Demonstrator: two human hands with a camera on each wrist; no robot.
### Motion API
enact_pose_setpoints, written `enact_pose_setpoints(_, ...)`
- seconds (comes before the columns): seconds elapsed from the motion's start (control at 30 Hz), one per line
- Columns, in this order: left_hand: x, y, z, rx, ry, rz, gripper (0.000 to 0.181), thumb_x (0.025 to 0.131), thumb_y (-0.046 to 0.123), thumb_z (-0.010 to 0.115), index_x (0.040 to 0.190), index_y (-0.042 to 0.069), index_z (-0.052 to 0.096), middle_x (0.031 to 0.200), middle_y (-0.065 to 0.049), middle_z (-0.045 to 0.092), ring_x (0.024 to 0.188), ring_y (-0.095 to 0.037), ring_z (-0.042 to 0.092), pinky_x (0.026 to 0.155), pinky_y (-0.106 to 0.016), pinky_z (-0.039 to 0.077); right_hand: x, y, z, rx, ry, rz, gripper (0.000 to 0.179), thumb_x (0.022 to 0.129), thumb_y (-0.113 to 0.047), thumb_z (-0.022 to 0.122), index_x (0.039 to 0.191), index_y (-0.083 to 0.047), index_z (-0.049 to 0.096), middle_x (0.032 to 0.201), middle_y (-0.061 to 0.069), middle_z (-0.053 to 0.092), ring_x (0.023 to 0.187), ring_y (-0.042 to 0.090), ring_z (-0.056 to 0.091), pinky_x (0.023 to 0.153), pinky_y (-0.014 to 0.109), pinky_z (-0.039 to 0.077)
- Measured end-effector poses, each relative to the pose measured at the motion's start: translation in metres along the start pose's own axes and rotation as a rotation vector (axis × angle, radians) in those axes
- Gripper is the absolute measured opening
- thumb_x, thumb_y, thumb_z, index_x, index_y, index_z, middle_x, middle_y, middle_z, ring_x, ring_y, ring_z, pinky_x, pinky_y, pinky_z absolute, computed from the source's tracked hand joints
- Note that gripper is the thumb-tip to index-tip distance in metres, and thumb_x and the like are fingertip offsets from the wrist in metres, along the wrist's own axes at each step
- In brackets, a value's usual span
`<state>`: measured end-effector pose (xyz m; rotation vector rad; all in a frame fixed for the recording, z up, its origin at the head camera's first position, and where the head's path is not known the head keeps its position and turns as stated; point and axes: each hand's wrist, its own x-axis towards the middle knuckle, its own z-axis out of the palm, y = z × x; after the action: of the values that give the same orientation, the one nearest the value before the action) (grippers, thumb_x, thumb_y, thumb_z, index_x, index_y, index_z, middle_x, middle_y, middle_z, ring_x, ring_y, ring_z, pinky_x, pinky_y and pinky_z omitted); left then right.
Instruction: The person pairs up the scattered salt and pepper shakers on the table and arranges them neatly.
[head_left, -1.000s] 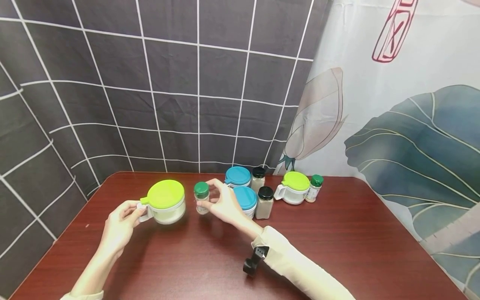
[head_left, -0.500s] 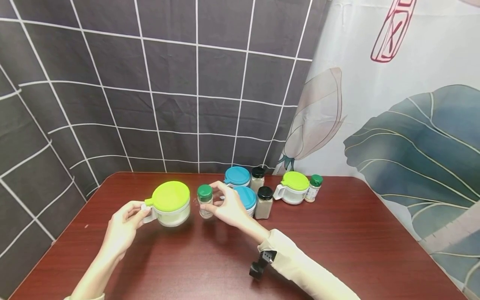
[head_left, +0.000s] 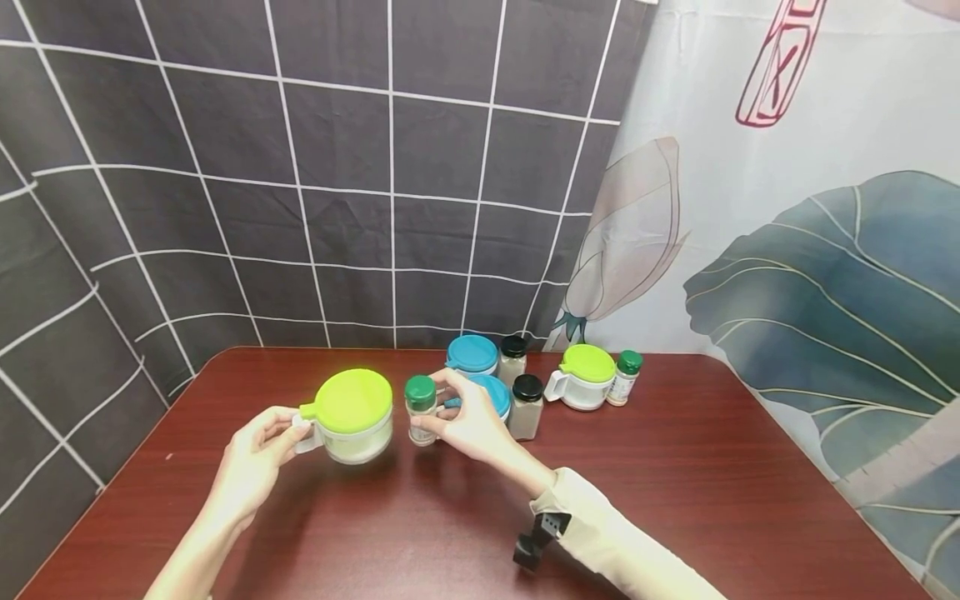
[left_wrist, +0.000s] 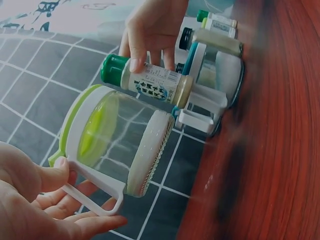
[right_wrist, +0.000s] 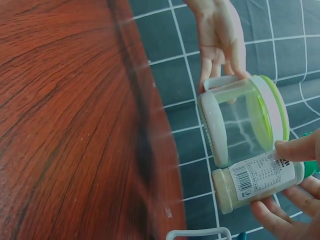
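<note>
My left hand (head_left: 251, 454) grips the white handle of a clear seasoning jar (head_left: 356, 446) with a lime-green lid. White contents line the jar's base in the left wrist view. My right hand (head_left: 474, 421) holds a spice shaker (left_wrist: 155, 85) by its sides, thumb across the label. Its cap is green, and pale powder shows near the bottom. Jar and shaker are side by side, both raised off the table, as the wall cloth shows beneath them in the wrist views. Behind the right hand, a blue-lidded jar (head_left: 491, 390) is partly hidden.
Another blue-lidded jar (head_left: 472, 353) stands behind, beside two black-capped shakers, the front one (head_left: 527, 412) and the rear one (head_left: 513, 362). Farther right stand a second lime-lidded jar (head_left: 585, 390) and a green-capped shaker (head_left: 624, 383). The reddish wooden table (head_left: 420, 533) meets a gridded wall cloth.
Both hands have shifted right and slightly nearer to me, carrying the lime-lidded jar and the green-capped shaker along. The other jars and shakers stay where they were.
</note>
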<state>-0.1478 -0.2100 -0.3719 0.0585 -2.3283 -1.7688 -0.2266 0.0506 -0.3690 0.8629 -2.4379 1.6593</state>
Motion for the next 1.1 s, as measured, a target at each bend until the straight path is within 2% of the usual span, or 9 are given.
enact_pose_setpoints(0.17, -0.003, 0.004, 0.005, -0.014, -0.021, 0.009, 0.018, 0.097, 0.014, 0.056, 0.104, -0.002, 0.06, 0.087, 0.021, 0.063, 0.084, 0.003, 0.061, 0.075, -0.015, 0.051, -0.005, -0.001, -0.005, 0.0, 0.003, 0.01, 0.043, 0.076, -0.011, 0.08, 0.114, -0.008, 0.06, 0.106, 0.011, 0.068, 0.092, 0.027, 0.068, 0.079, 0.031, 0.057)
enact_pose_setpoints(0.33, -0.005, 0.008, 0.01, 0.004, -0.022, 0.01, 0.021, 0.096, 0.015, 0.057, 0.106, -0.004, 0.06, 0.087, 0.021, 0.063, 0.084, 0.004, 0.061, 0.075, -0.016, 0.05, -0.011, -0.002, -0.009, 0.018, 0.009, 0.022, 0.049, 0.076, -0.009, 0.08, 0.12, -0.004, 0.059, 0.119, 0.013, 0.063, 0.095, 0.029, 0.066, 0.08, 0.036, 0.057)
enact_pose_setpoints(0.5, -0.008, 0.01, 0.015, 0.01, -0.028, 0.011, 0.021, 0.096, 0.014, 0.057, 0.106, -0.004, 0.06, 0.087, 0.02, 0.063, 0.085, 0.003, 0.061, 0.076, -0.016, 0.051, -0.014, -0.002, -0.014, -0.001, 0.001, 0.029, 0.043, 0.076, -0.012, 0.08, 0.114, -0.008, 0.061, 0.11, 0.009, 0.065, 0.09, 0.023, 0.066, 0.078, 0.029, 0.057)
enact_pose_setpoints(0.67, -0.008, 0.013, 0.02, 0.009, -0.033, 0.009, 0.022, 0.096, 0.014, 0.058, 0.108, -0.004, 0.06, 0.087, 0.019, 0.064, 0.085, 0.003, 0.061, 0.077, -0.017, 0.051, -0.018, -0.001, -0.02, -0.05, 0.008, 0.015, 0.039, 0.075, -0.014, 0.081, 0.11, -0.011, 0.063, 0.105, 0.006, 0.067, 0.087, 0.021, 0.067, 0.077, 0.028, 0.057)
enact_pose_setpoints(0.93, -0.009, 0.014, 0.029, -0.008, -0.047, 0.026, 0.02, 0.095, 0.012, 0.059, 0.106, -0.004, 0.06, 0.087, 0.016, 0.064, 0.084, 0.001, 0.061, 0.077, -0.018, 0.052, -0.024, 0.005, -0.026, -0.042, 0.001, 0.0, 0.038, 0.077, -0.013, 0.08, 0.109, -0.01, 0.061, 0.107, 0.01, 0.064, 0.093, 0.023, 0.067, 0.08, 0.037, 0.057)
enact_pose_setpoints(1.1, -0.01, 0.014, 0.035, -0.029, -0.057, 0.025, 0.02, 0.094, 0.009, 0.058, 0.107, -0.005, 0.06, 0.087, 0.013, 0.065, 0.084, 0.0, 0.062, 0.078, -0.017, 0.053, -0.027, 0.006, -0.031, -0.037, -0.001, 0.018, 0.037, 0.076, -0.01, 0.079, 0.108, -0.011, 0.061, 0.105, 0.007, 0.065, 0.092, 0.021, 0.067, 0.078, 0.028, 0.057)
